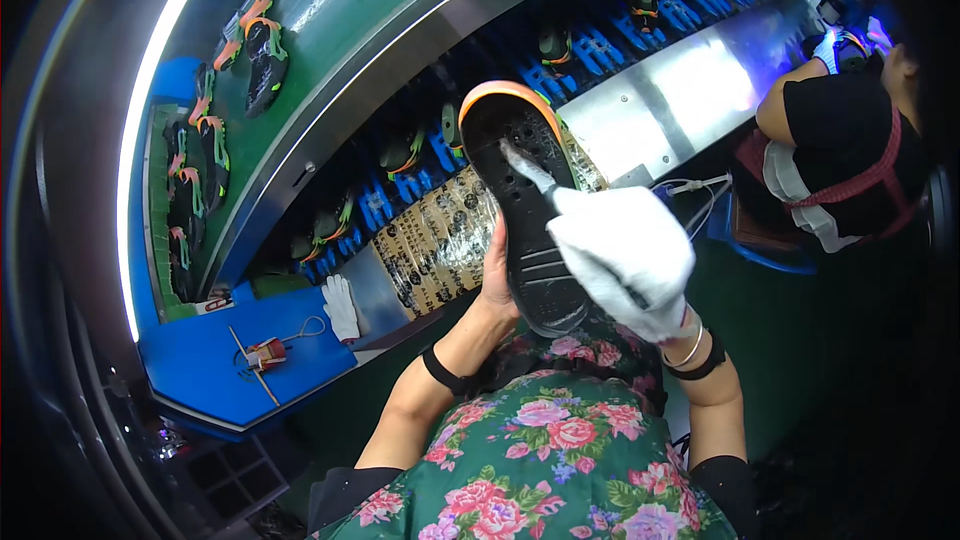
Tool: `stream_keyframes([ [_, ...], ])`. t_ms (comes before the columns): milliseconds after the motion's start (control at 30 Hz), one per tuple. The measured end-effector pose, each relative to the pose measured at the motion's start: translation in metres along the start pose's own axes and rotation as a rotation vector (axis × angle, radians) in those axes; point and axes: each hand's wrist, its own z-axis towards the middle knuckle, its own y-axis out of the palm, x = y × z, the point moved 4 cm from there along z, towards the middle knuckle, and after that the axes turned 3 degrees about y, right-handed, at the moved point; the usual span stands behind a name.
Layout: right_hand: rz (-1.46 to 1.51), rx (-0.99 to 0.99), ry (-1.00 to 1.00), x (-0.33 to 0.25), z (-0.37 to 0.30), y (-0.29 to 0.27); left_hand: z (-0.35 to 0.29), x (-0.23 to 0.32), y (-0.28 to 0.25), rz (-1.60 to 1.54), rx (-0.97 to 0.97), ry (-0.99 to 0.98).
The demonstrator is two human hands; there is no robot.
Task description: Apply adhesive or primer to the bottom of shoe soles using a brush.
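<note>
A black shoe sole (535, 250) with small holes and an orange rim at its toe is held upright in front of me, toe away. My left hand (498, 265), bare, grips it along its left edge, with most fingers hidden behind it. My right hand (625, 250), in a white glove, is closed around a brush (530, 168). The brush's pale tip touches the inner face of the sole near the toe holes. Its handle disappears inside the glove.
Behind the sole runs a line of blue racks (595, 52) carrying shoe parts. A green belt (345, 15) with black-orange uppers (262, 65) lies beyond. At left, a blue board (325, 365) holds a white glove (341, 308) and a stick tool (262, 353). A co-worker (850, 130) sits at right.
</note>
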Motion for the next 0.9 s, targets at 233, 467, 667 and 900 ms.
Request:
stream_keyframes([
  [233,0.28,-0.021,0.051,0.01,-0.001,0.003,0.019,0.012,0.031,-0.074,-0.103,0.126],
  [467,0.206,-0.037,-0.008,0.005,-0.012,0.014,0.037,0.014,0.035,-0.009,-0.187,0.066],
  [667,0.155,0.01,0.076,0.016,-0.01,-0.005,0.048,0.015,0.052,0.003,-0.19,0.249],
  [900,0.464,0.052,0.142,0.031,-0.013,-0.01,0.065,0.012,0.068,-0.143,-0.254,0.227],
])
